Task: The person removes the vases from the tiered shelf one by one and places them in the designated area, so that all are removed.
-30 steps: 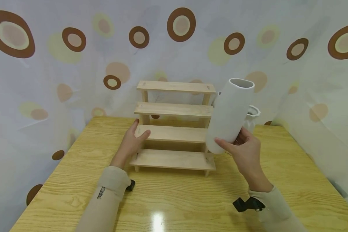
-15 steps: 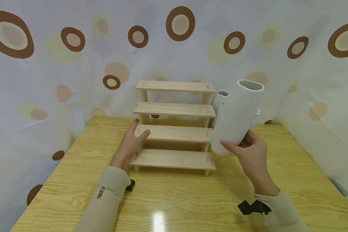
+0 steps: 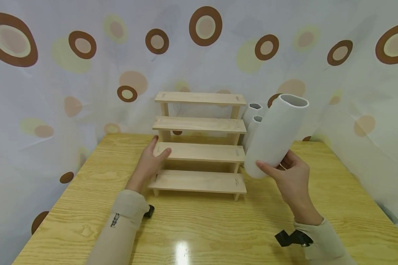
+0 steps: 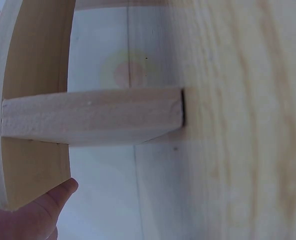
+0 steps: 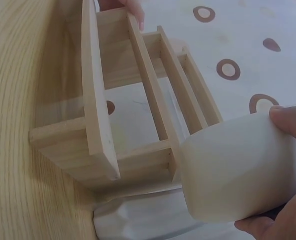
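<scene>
A four-tier wooden display stand (image 3: 200, 151) stands on the table in the head view. At its left end, my left hand (image 3: 147, 164) grips the second board from the bottom, thumb on top; the left wrist view shows part of that hand (image 4: 30, 220) at a board's end. To the right of the stand, my right hand (image 3: 292, 178) holds a tall white vase (image 3: 276, 136) near its base, above the table. The vase tilts, with its open mouth up and to the right. In the right wrist view, the vase's rounded base (image 5: 232, 172) faces the stand's boards.
Behind the held vase, against the stand's right side, are two more white vases, a rear one (image 3: 248, 115) and a front one (image 3: 254, 127), partly hidden. A wood-grain table (image 3: 199, 228) extends around the stand. A patterned cloth backdrop (image 3: 199, 66) encloses the back and sides.
My right hand has moved the vase a little right and down, tilting it further right. The vases behind show more, while the ruffled-rim one is now hidden. The left hand stays put.
</scene>
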A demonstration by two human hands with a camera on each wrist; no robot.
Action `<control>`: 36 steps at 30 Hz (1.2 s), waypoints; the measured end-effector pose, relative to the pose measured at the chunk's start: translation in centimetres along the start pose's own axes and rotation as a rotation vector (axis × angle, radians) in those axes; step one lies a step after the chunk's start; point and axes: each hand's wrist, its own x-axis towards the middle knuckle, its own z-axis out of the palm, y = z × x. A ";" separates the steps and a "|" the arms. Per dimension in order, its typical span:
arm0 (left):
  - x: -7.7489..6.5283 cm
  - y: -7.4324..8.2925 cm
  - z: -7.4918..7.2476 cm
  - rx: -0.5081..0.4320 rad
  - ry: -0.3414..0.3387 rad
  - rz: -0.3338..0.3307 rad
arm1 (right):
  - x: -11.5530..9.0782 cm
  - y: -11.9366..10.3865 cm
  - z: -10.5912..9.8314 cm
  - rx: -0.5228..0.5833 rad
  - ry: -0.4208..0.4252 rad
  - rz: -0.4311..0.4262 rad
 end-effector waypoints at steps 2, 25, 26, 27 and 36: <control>0.0 0.1 0.0 0.000 -0.001 0.007 | 0.1 0.1 -0.1 -0.016 0.003 -0.002; 0.0 0.1 0.0 0.017 0.003 0.005 | 0.2 2.6 -0.5 -0.131 0.021 -0.028; 0.0 0.2 0.0 0.015 0.003 0.005 | 0.2 2.7 -0.5 -0.137 0.021 -0.028; 0.0 0.2 0.0 0.013 0.004 0.005 | 0.2 2.8 -0.5 -0.143 0.021 -0.030; 0.0 0.1 0.0 0.017 0.008 0.010 | 0.1 3.5 -0.4 -0.140 0.014 -0.032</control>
